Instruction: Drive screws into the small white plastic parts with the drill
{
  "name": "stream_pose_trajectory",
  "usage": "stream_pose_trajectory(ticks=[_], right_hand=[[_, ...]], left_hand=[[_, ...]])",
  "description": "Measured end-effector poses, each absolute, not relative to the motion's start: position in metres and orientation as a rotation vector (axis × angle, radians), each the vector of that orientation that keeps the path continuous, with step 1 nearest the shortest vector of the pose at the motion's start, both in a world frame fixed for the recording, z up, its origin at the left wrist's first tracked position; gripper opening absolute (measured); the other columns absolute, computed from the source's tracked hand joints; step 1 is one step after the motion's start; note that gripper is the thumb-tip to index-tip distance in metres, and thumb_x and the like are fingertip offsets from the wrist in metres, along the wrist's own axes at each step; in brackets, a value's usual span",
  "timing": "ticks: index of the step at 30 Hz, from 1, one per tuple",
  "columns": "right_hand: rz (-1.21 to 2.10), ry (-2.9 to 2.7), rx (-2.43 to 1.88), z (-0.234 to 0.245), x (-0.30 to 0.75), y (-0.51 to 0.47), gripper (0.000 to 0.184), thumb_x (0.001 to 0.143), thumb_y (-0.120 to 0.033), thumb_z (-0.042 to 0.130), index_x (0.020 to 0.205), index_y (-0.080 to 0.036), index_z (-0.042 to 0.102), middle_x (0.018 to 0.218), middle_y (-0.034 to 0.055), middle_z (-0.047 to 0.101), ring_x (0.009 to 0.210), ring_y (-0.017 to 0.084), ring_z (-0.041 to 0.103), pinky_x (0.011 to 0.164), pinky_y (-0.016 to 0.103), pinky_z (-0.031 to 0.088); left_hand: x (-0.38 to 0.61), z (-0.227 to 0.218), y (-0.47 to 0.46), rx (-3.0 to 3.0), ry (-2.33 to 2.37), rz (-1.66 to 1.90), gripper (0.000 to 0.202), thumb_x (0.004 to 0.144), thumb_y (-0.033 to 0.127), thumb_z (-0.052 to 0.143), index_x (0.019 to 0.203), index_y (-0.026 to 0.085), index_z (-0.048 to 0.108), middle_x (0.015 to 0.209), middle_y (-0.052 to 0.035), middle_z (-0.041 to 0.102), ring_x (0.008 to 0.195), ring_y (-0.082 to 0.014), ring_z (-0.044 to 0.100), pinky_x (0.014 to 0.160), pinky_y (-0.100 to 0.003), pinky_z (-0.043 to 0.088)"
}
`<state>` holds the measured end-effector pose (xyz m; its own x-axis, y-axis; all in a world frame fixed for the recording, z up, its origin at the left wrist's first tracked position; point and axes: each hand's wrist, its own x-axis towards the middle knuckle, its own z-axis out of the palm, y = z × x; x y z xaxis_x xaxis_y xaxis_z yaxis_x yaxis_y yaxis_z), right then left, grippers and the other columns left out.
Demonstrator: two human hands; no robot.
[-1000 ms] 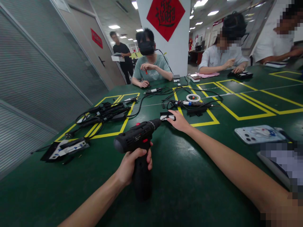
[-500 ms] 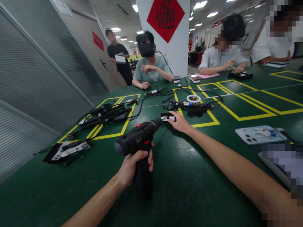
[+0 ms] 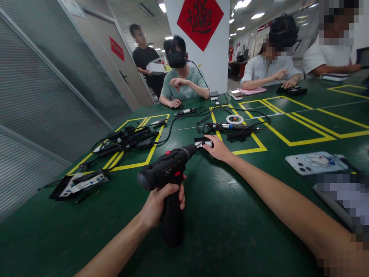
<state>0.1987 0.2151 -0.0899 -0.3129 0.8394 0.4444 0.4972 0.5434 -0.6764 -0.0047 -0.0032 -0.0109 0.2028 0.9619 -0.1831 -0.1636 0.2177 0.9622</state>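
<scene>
My left hand (image 3: 160,202) is wrapped round the grip of a black cordless screwdriver (image 3: 167,173) with a red switch. Its nose points away from me, at a small black and white part (image 3: 202,143) lying on the green table (image 3: 219,215). My right hand (image 3: 219,148) reaches across and pins that part with its fingertips, right at the tool's tip.
A phone (image 3: 315,162) lies face down at the right. Tangled black cables and tools (image 3: 127,139) sit at the left, a black and white part (image 3: 79,182) nearer me. A white tape roll (image 3: 234,119) lies beyond. Several people sit or stand at the far side.
Both hands and the screwdriver stay almost where they were. The standing person in black at the back has walked nearer.
</scene>
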Motion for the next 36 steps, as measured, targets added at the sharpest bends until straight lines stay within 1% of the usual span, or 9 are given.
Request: stream_pose_trajectory(ticks=[11,17,22,29,36], right_hand=[[0.542,-1.978,-1.085,-0.0905,0.1991,0.2156,0.053,0.088,-0.037,0.062,0.138,-0.019,0.054,0.127,0.0131,0.057,0.12,0.026,0.056,0.107,0.042,0.042],[0.526,-1.982,-1.082,-0.0901,0.1982,0.2144,0.053,0.089,-0.036,0.062,0.137,-0.016,0.055,0.127,0.0143,0.057,0.118,0.026,0.057,0.107,0.042,0.043],[0.528,-1.981,-1.081,-0.0902,0.1985,0.2145,0.052,0.088,-0.036,0.062,0.136,-0.019,0.055,0.126,0.0126,0.058,0.12,0.026,0.056,0.108,0.042,0.042],[0.526,-1.989,-1.078,-0.0901,0.1985,0.2136,0.052,0.089,-0.036,0.061,0.137,-0.018,0.054,0.127,0.0134,0.057,0.117,0.025,0.057,0.107,0.041,0.042],[0.525,-2.0,-1.091,-0.09,0.1977,0.2142,0.051,0.089,-0.038,0.061,0.137,-0.02,0.055,0.125,0.0124,0.057,0.115,0.025,0.058,0.105,0.04,0.043]], left_hand=[[-0.0063,-0.0152,-0.0013,0.983,1.036,1.009,0.029,0.087,0.028,0.049,0.112,0.014,0.053,0.066,0.0005,0.056,0.054,-0.0178,0.056,0.057,-0.033,0.043],[-0.0068,-0.0175,-0.0009,0.965,1.035,1.016,0.029,0.087,0.028,0.05,0.113,0.016,0.052,0.066,0.0008,0.057,0.053,-0.0177,0.056,0.057,-0.032,0.043],[-0.0064,-0.0161,-0.0013,0.965,1.039,1.017,0.029,0.087,0.028,0.05,0.112,0.015,0.053,0.066,0.0006,0.057,0.054,-0.0176,0.056,0.057,-0.032,0.043],[-0.0063,-0.0158,-0.0016,0.974,1.051,1.029,0.029,0.087,0.029,0.051,0.113,0.016,0.052,0.065,0.0011,0.057,0.053,-0.0177,0.057,0.057,-0.032,0.044],[-0.0016,-0.011,-0.0006,0.97,1.086,1.027,0.028,0.085,0.03,0.054,0.11,0.016,0.052,0.064,0.0013,0.058,0.053,-0.0173,0.057,0.056,-0.031,0.044]])
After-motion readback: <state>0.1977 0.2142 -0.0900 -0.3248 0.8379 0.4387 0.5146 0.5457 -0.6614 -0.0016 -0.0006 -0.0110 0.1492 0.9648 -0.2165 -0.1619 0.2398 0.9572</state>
